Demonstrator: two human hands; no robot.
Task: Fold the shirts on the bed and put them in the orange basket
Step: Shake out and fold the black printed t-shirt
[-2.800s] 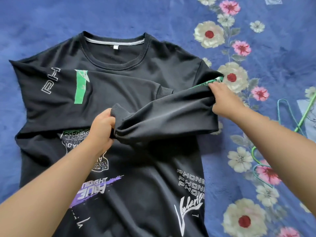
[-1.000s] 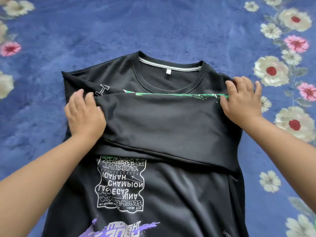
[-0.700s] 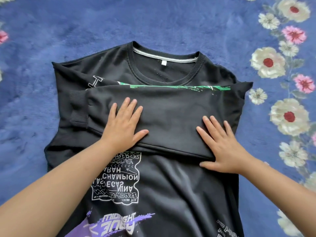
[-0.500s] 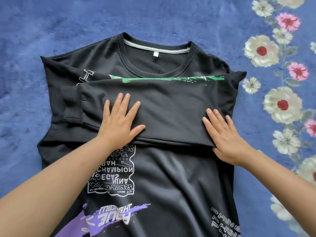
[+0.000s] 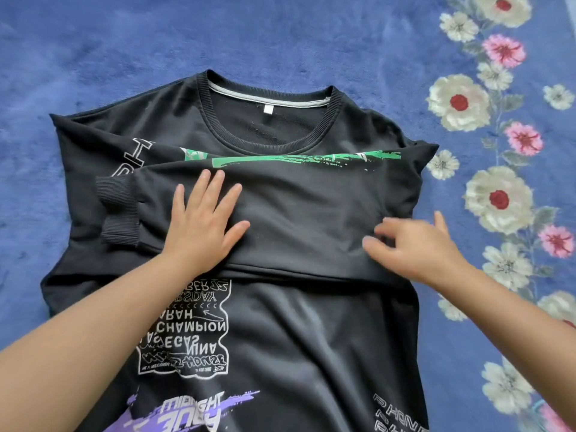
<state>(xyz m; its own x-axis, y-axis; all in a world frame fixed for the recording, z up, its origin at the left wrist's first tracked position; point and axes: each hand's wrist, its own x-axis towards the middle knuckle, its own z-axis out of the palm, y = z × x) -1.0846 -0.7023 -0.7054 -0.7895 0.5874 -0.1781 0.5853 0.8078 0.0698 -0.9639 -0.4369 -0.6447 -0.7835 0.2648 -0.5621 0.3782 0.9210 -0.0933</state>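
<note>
Right now my left hand (image 5: pixel 202 226) lies flat, fingers straight, pinning the folded sleeves (image 5: pixel 296 213) so they stay across the black shirt (image 5: pixel 311 338) spread on the bed (image 5: pixel 218 35). My right hand (image 5: pixel 414 247) hovers blurred, fingers relaxed, gripping nothing. No orange basket in sight.

Black printed shirt (image 5: pixel 280 322) flat, sleeves folded across.

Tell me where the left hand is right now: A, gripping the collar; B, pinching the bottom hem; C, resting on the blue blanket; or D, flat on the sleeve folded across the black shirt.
D: the left hand lies with straight, spread fingers pressed on the sleeve folded across the black shirt, below the collar.
</note>
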